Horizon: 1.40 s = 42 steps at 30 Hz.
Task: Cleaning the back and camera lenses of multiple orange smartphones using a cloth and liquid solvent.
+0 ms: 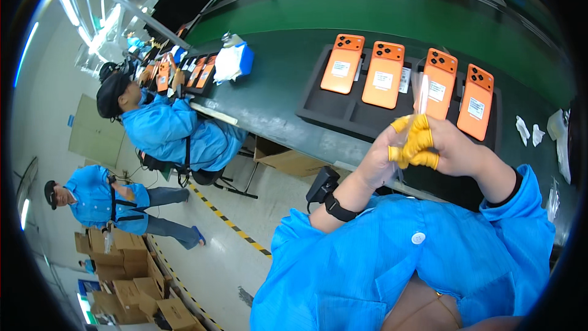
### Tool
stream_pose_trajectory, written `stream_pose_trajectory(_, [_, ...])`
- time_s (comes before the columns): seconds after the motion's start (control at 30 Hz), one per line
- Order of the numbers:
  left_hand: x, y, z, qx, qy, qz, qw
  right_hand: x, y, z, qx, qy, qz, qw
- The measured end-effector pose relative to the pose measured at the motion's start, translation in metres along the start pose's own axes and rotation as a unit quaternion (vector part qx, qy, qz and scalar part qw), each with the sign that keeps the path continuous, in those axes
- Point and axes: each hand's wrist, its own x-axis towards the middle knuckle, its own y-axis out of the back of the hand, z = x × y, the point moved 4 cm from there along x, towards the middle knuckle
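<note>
My left hand [381, 158] and my right hand [452, 146] meet above the near edge of the bench, yellow cots on their fingertips. Both are closed on a narrow piece of transparent plastic film [421, 91], which sticks up between them. Behind it, a black tray [355, 113] holds several orange phones, backs up, with white labels. The phone [438, 86] nearest my hands is partly covered by the film and fingers. Another phone [476, 101] lies to its right, and two more, a phone [383, 83] and a phone [343, 64], lie to the left.
Crumpled white scraps [522, 130] lie right of the tray on the green bench [275, 98]. A blue box with white wipes [245, 60] stands farther left. A seated co-worker [177, 129] handles phones there; another person [116, 199] stands near cardboard boxes [125, 251].
</note>
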Motion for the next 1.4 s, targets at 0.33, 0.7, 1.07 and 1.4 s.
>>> stream_pose_trajectory(0.33, [-0.011,-0.033,0.0,-0.092,-0.001,-0.069,0.993,-0.02,-0.014,-0.02,-0.077,0.047,-0.044,0.995])
stream_pose_trajectory(0.7, [-0.039,-0.024,-0.012,-0.296,0.13,-0.176,0.93,-0.009,-0.023,-0.031,-0.218,0.103,-0.013,0.971])
stream_pose_trajectory(1.07, [-0.085,0.07,-0.02,0.131,0.161,0.187,0.96,-0.034,0.036,-0.03,-0.3,0.087,0.206,0.927])
stream_pose_trajectory(1.4, [-0.136,0.301,-0.001,0.746,0.201,0.422,0.474,-0.143,0.103,-0.008,-0.392,-0.085,0.335,0.853])
